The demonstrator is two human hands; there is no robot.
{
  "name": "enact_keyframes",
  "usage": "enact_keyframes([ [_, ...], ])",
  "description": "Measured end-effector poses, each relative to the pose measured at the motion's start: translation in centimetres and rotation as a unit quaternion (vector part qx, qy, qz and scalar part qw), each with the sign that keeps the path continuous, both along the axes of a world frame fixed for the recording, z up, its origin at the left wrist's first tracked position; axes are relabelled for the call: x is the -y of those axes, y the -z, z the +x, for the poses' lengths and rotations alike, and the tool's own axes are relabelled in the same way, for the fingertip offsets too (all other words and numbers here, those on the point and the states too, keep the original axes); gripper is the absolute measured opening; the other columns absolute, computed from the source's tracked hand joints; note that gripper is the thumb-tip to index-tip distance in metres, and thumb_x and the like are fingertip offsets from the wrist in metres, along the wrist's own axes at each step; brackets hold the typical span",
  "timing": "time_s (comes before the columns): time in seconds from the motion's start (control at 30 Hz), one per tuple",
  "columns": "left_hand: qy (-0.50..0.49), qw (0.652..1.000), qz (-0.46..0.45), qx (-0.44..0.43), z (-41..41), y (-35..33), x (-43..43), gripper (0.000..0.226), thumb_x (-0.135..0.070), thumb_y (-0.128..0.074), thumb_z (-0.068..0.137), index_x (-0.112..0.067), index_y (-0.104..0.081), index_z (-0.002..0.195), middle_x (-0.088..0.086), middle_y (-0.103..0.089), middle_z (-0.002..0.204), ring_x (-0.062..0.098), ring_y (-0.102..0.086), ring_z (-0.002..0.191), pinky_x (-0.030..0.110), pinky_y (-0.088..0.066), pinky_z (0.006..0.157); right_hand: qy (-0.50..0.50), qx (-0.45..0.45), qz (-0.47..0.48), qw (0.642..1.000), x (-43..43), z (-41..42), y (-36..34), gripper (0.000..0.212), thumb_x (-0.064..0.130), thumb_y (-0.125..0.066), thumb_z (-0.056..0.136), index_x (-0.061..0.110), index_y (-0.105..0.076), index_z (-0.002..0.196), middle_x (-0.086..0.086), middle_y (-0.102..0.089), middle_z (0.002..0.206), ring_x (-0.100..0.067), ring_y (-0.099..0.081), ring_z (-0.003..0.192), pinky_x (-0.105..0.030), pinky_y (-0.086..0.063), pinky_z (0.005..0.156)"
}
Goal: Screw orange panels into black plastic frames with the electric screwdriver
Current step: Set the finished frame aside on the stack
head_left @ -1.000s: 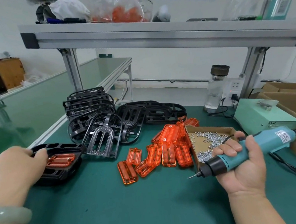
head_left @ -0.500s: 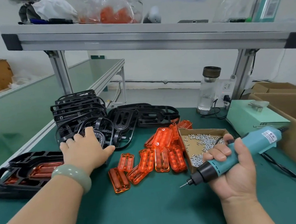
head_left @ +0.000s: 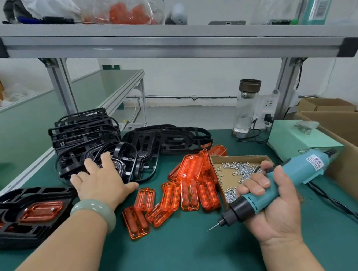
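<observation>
L grip (head_left: 103, 180) flat, loose, prob. atop black frame (head_left: 131, 153); R grip (head_left: 273, 204) tight round screwdriver (head_left: 292, 174).

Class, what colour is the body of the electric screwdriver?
The electric screwdriver is teal with a black nose; head view.

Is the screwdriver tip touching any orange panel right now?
Apart. The head view shows bare green mat between the tip of the screwdriver and the nearest orange panel.
</observation>
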State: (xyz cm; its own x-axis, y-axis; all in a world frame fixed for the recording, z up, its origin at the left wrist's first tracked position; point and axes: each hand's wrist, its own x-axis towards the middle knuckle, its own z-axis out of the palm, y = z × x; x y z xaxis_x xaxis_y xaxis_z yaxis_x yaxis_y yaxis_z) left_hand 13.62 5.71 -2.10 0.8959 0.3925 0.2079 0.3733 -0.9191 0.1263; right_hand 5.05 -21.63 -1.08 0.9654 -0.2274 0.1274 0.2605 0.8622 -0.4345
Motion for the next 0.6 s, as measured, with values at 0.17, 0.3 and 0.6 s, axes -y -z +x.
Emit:
enact_keyframes([
  [0.17, 0.014, 0.998, -0.034, 0.048, -0.7, -1.0, 0.7, 0.09, -0.069, -0.064, 0.064, -0.024, -0.03, 0.134, 0.014, -0.042, 0.131, 0.042, -0.043, 0.118, 0.049, -0.026, 0.103, -0.002, 0.0, 0.0, 1.0, 0.2, 0.0, 0.2, 0.016, 0.035, -0.05, 0.087, 0.023, -0.06, 0.084, 0.012, -0.043, 0.056, -0.003, -0.044, 0.044, -0.02, -0.047, 0.051],
  [0.3, 0.028, 0.992, -0.097, 0.081, -1.6, -1.8, 1.2, 0.091, -0.063, -0.067, 0.067, -0.025, -0.028, 0.14, 0.013, -0.035, 0.141, 0.042, -0.036, 0.124, 0.05, -0.02, 0.107, -0.004, 0.0, 0.006, 1.0, 0.2, 0.1, 0.2, 0.017, 0.035, -0.05, 0.087, 0.023, -0.06, 0.083, 0.012, -0.044, 0.056, -0.003, -0.045, 0.044, -0.02, -0.048, 0.052],
  [0.6, 0.105, 0.858, -0.442, 0.238, -3.0, -3.3, 1.9, 0.075, -0.05, -0.073, 0.067, -0.029, -0.047, 0.133, -0.004, -0.057, 0.122, 0.018, -0.056, 0.109, 0.038, -0.044, 0.097, 0.002, -0.01, 0.014, 1.0, 0.2, 0.1, 0.1, 0.017, 0.035, -0.052, 0.086, 0.023, -0.063, 0.079, 0.012, -0.043, 0.056, -0.003, -0.043, 0.044, -0.018, -0.047, 0.052],
])
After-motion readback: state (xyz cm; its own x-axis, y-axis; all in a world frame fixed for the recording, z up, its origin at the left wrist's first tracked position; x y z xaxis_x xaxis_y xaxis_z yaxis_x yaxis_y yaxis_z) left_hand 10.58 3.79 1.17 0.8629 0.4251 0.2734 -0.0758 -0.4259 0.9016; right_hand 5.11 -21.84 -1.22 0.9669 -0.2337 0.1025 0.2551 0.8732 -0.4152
